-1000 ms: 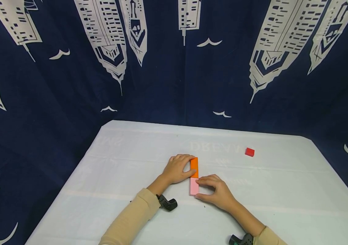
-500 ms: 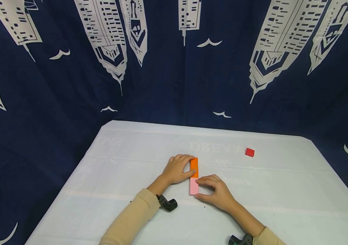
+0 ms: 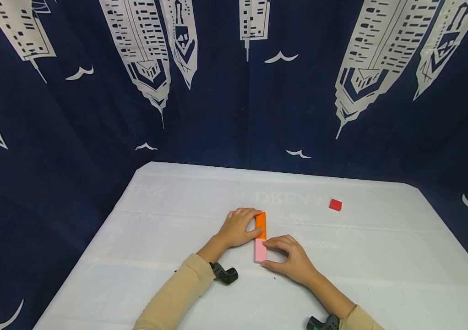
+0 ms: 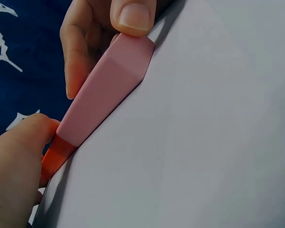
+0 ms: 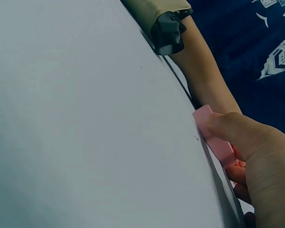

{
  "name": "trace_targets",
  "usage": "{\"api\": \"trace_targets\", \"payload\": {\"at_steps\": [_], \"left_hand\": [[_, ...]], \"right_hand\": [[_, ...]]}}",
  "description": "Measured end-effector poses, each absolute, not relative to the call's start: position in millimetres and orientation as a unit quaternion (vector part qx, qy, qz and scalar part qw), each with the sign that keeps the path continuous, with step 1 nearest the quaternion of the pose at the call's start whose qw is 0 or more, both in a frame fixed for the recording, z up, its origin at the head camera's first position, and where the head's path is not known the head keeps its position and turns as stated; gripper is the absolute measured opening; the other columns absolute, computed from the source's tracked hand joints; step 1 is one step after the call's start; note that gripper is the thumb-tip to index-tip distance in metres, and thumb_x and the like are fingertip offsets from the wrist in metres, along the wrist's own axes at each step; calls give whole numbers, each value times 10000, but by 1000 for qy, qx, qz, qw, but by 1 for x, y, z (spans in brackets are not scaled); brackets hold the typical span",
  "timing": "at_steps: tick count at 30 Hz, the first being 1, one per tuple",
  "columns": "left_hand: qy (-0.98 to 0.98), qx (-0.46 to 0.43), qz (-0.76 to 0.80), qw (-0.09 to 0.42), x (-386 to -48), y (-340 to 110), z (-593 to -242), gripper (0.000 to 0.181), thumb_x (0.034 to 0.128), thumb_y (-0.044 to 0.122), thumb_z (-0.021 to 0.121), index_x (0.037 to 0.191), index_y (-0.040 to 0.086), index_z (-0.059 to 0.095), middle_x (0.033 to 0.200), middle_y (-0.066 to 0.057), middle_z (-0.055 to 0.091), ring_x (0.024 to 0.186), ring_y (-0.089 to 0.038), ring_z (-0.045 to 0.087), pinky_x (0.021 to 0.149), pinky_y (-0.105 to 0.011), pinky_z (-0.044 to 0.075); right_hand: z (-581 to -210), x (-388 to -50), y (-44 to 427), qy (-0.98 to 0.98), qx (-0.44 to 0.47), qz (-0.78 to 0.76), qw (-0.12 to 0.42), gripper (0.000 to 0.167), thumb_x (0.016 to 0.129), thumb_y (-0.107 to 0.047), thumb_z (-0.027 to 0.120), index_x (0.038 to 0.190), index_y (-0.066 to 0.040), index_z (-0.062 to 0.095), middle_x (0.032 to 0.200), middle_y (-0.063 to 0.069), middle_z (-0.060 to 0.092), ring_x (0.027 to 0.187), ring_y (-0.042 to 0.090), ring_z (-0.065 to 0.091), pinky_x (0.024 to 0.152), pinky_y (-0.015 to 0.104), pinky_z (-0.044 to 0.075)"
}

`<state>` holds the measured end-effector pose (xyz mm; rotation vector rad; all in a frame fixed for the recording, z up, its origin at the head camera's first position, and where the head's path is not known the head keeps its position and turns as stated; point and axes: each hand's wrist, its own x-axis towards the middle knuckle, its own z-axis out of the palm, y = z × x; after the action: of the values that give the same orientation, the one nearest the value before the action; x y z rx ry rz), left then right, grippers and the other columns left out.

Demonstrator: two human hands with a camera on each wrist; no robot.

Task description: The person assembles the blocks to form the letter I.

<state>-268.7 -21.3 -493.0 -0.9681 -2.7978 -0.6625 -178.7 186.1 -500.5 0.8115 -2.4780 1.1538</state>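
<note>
An orange block [image 3: 261, 222] and a pink block [image 3: 260, 251] lie end to end in one line on the white table, their short ends touching. My left hand [image 3: 237, 228] holds the orange block from the left, thumb near the joint and forefinger at the far end. From the right, my right hand [image 3: 293, 259] grips the pink block, its thumb at the near corner. The left wrist view shows the pink block [image 4: 104, 88] meeting the orange one [image 4: 58, 154]. In the right wrist view, a thumb presses the end of the pink block [image 5: 221, 149], and the orange block is mostly hidden.
A small red block [image 3: 335, 205] sits apart toward the back right of the white table [image 3: 168, 192]. Dark blue cloth [image 3: 217, 123] with white building prints hangs behind the table. Each wrist wears a black camera mount [image 3: 225, 275].
</note>
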Motion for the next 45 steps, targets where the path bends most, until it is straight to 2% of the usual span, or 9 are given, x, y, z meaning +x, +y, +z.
{"api": "trace_targets", "payload": {"at_steps": [9,16,25,45], "left_hand": [[-921,-310,-234,20,-263,-31,-486,557,950,447,563,1426,172,474,1429,-45,487,1319,-246,426,1030,-496,341],[-913,-328,-239,24,-257,-38,-482,570,960,470,544,1437,171,456,1464,-21,444,1326,-230,416,1011,-469,374],[-909,-360,-209,13,-242,-43,-479,631,945,518,550,1457,166,440,1501,-33,412,1368,-220,365,1051,-472,346],[-902,-377,-207,42,-228,-40,-489,562,957,483,547,1423,173,508,1470,-9,455,1335,-211,400,1033,-467,351]], "right_hand": [[-502,-178,179,-860,282,406,130,449,683,-258,895,1090,-142,745,1076,-77,676,1013,119,559,877,333,478],[-505,-178,180,-853,287,413,142,443,678,-237,900,1085,-155,745,1069,-89,678,1006,121,564,876,303,469],[-505,-179,185,-853,287,408,153,441,675,-229,900,1081,-151,744,1061,-92,682,996,122,564,867,304,465],[-504,-180,187,-848,298,408,158,426,681,-203,896,1073,-136,742,1053,-80,687,988,130,573,867,283,464]]}}
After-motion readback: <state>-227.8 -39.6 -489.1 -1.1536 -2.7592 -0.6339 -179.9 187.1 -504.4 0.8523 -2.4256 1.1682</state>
